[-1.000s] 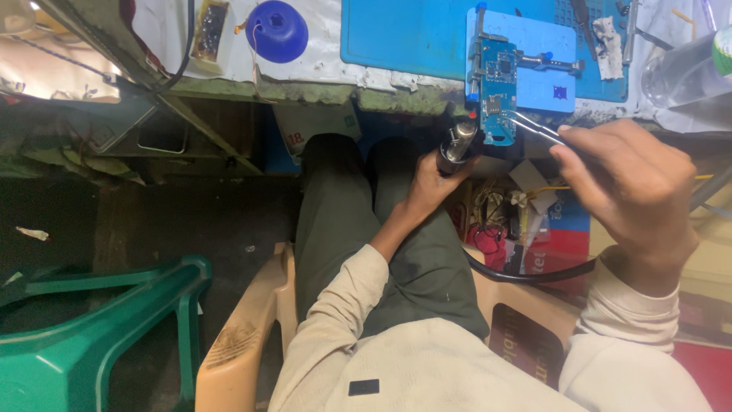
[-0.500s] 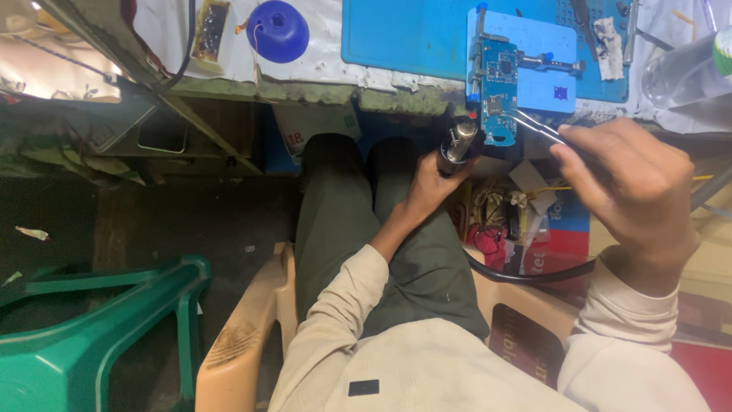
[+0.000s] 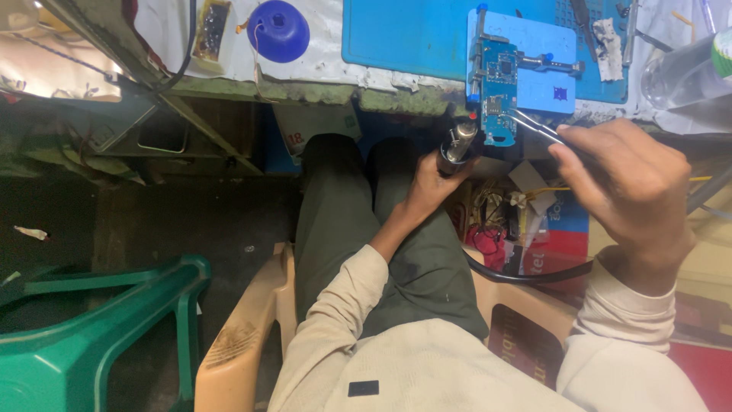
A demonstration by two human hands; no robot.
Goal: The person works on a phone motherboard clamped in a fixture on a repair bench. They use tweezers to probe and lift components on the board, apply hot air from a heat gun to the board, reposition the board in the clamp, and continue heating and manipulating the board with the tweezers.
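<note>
Pinching thin tweezers [image 3: 537, 126], the right hand [image 3: 629, 187] lies at four o'clock from the blue circuit board [image 3: 497, 91], whose long axis runs twelve-to-six. The left hand [image 3: 427, 187], at six o'clock, grips a hot-air nozzle [image 3: 457, 143].

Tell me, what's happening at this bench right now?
A seated person is working on a small blue circuit board clamped in a holder at the bench edge. The left hand aims a hot-air nozzle at the board, while the right hand holds tweezers to it.
</note>
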